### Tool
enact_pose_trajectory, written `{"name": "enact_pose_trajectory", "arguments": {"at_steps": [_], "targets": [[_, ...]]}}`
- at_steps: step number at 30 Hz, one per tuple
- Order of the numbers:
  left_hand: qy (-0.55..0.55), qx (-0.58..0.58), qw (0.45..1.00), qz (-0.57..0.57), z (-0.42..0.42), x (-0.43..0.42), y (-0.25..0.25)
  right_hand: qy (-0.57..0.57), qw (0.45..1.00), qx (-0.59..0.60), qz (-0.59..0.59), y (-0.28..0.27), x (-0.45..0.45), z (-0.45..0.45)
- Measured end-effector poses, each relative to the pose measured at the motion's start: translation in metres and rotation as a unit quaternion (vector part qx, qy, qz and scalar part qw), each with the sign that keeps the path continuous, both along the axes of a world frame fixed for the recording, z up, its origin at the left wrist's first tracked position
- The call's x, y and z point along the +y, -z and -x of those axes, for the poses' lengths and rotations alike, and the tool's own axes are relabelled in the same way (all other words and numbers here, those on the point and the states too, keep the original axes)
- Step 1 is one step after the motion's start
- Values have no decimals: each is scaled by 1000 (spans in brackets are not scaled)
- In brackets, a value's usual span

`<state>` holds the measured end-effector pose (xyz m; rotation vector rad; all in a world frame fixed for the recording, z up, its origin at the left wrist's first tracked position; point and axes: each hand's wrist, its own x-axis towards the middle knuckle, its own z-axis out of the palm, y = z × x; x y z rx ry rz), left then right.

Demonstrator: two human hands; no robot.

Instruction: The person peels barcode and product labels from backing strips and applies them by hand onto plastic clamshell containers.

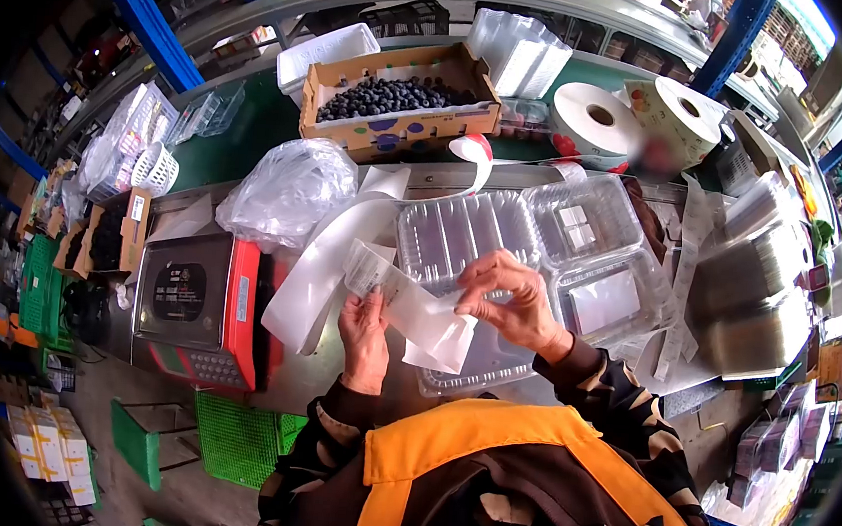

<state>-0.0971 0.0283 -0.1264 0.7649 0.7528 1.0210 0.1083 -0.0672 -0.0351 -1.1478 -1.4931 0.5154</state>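
A strip of printed white labels [408, 304] stretches between my two hands above the worktable. My left hand [365, 346] grips it near its left end, thumb on top. Finger and thumb of my right hand [515, 300] are pinched together at the strip's right edge; whether a single label has come loose there is hard to see. A long backing paper [316, 279] curls behind my left hand. Beneath and beyond the hands lie clear plastic clamshell boxes [468, 229] with their lids open. White squares sit inside two compartments, and another clear box [608, 302] is beside my right wrist.
A red scale [244, 313] stands at the left, beside a plastic bag [293, 194]. Behind are a cardboard box of blueberries [392, 127] and label rolls [597, 127]. Stacked clear boxes [750, 289] rise at the right. A green crate [239, 437] stands below the table.
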Motion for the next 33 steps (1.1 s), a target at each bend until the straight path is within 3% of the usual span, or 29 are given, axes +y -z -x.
{"name": "enact_pose_trajectory", "arguments": {"at_steps": [2,3,4,7,9,11,12,16,19,20,21,23,26,33], "targets": [[-43,58,996,-44,18,15,0,102,964,206,131,36,36,-49],[-22,57,997,-54,21,16,-12,162,970,138,116,51,57,-77],[-14,49,997,-53,20,14,-15,224,957,42,182,62,72,-98],[17,39,998,-46,14,10,-17,211,938,-91,260,80,102,-107],[30,23,998,-47,10,8,-13,193,944,-107,244,90,113,-94],[8,13,998,-63,3,4,-17,208,934,-205,205,95,109,-84],[9,11,998,-63,2,4,-16,237,921,-262,164,94,104,-80],[23,6,996,-87,1,9,-12,384,880,-264,94,100,97,-85],[54,0,995,-89,-3,11,-11,160,957,-71,232,63,78,-55],[62,-7,995,-78,-5,10,-14,29,954,59,291,41,67,-40],[69,-15,995,-68,-8,10,-20,-74,939,96,322,38,62,-35],[98,-38,994,-26,-9,11,-26,-162,939,186,239,34,49,-19],[153,-84,983,58,-3,18,-25,-194,932,201,229,40,43,-20],[255,-133,955,77,2,25,-7,-201,924,198,257,15,39,-14]]}}
